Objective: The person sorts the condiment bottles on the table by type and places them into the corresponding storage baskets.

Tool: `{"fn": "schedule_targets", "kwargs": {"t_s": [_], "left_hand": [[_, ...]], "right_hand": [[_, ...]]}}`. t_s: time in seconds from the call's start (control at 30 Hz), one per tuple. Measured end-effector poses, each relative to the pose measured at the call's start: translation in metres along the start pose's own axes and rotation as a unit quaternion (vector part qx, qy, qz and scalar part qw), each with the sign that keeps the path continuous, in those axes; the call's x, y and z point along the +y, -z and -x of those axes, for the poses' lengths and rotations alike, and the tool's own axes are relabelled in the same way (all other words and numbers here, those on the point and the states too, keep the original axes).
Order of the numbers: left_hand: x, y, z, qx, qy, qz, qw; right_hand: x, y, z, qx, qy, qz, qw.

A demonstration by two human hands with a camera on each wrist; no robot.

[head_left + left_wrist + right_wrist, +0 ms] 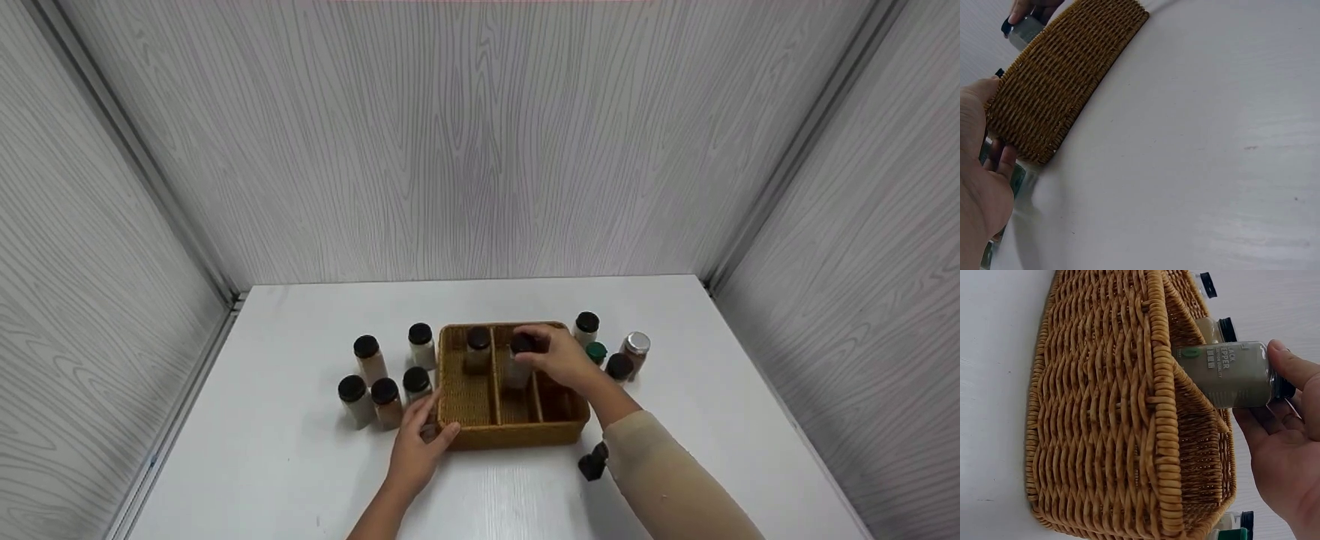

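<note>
My right hand [561, 360] pinches the black lid of a black pepper jar [1235, 374] between thumb and fingers. The clear jar stands upright, partly down in the middle compartment of a brown woven basket [517, 437]; whether it touches the bottom is hidden. At the basket's left front corner my left hand [416, 454] grips the wall, its thumb near the rim and fingers around the side. Another black-lidded jar [478, 358] stands in the back of the left compartment.
Several black-lidded jars [386, 405] stand left of the basket, one close to my left hand. To its right are more jars, including a silver-lidded one [636, 352] and a green-lidded one [596, 352]. Small black objects [592, 466] lie near my right sleeve.
</note>
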State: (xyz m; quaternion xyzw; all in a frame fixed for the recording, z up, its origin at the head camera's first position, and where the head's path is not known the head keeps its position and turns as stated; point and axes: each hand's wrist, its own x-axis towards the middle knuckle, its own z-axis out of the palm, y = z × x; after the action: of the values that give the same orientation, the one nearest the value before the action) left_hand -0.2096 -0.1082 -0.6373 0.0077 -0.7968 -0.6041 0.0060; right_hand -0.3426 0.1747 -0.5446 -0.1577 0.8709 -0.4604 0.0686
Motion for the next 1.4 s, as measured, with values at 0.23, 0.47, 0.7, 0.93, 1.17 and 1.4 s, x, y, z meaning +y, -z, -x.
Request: {"fn": "schedule_targets", "kwargs": {"t_s": [0.23,0.47,0.7,0.93,1.17,1.4], "left_hand": [[0.001,0.0,0.001,0.005,-0.003,-0.002,1.0],[-0.001,-0.001,0.0,0.004,0.0,-0.003,1.0],[-0.003,-0.001,-0.001,0.009,-0.005,-0.007,0.9999],[-0.004,-0.002,0.0,0.01,-0.004,-0.008,0.9999],[-0.003,-0.001,0.0,0.005,-0.008,-0.001,1.0],[-0.002,-0.001,-0.001,0.006,-0.006,-0.005,1.0]], "right_hand": [[0.005,-0.002,-0.01,0.002,0.019,0.016,0.9997],[0.006,-0.003,-0.02,-0.011,0.031,0.051,0.9981],[0.008,-0.003,-0.029,-0.007,0.04,0.074,0.9964],[0.01,-0.003,-0.033,-0.014,0.005,0.066,0.9977],[0.009,-0.003,-0.037,-0.011,0.003,0.079,0.9968],[0.012,-0.003,-0.044,-0.005,0.03,0.104,0.9942]]}}
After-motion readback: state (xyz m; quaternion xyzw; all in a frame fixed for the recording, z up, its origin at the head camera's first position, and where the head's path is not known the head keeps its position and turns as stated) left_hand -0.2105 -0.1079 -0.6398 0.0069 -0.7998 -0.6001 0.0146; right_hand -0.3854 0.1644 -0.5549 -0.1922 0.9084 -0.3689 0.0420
